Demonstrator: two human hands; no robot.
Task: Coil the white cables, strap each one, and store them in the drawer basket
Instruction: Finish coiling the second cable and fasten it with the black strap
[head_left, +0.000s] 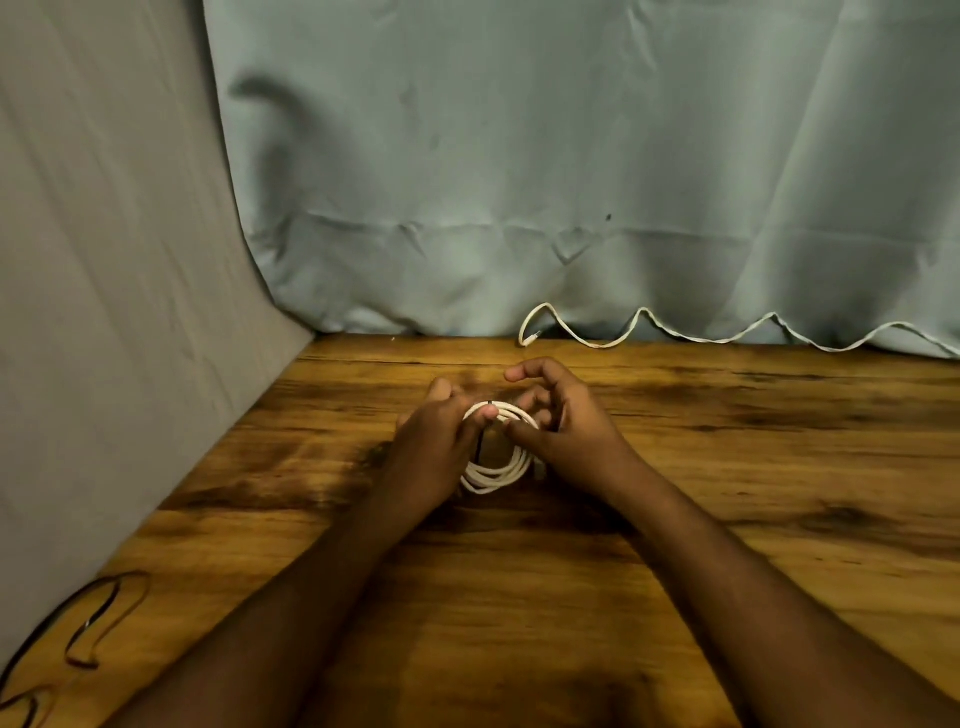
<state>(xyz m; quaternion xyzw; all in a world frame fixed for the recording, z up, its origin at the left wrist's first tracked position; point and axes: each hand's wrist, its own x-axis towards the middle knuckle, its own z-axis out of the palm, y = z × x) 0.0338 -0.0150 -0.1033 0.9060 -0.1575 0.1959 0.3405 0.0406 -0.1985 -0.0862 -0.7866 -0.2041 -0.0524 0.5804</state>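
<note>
partly hidden: coiled cable (498, 475) | hands (434, 447) grip it | strap unclear

No text, label or number readable anywhere — none.

Bare wooden table (727, 519) around the hands; loose white cable (727, 340) lines the back curtain (519, 156)

Coiled cable (496, 470) sits between left hand (434, 452) and right hand (566, 426); loose cable (675, 335) lies behind both, straps (88, 634) far left.
</note>
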